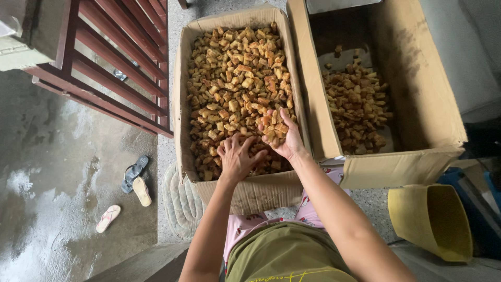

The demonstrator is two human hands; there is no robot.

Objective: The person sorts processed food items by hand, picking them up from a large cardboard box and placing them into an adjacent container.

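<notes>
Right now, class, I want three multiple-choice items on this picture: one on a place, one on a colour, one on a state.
1. Where is the fuller cardboard box?
A. left of the emptier box
B. right of it
C. on top of it

2. What colour is the bucket lying at lower right?
A. red
B. yellow
C. white

3. What does the right hand do?
A. rests flat on the floor
B. grips a sandal
C. cups a heap of brown cubes

Answers: 1 A, the emptier box stands to its right. 2 B, its wall and inside are yellow. 3 C, the brown cubes lie in the palm, beside the left hand.
</notes>
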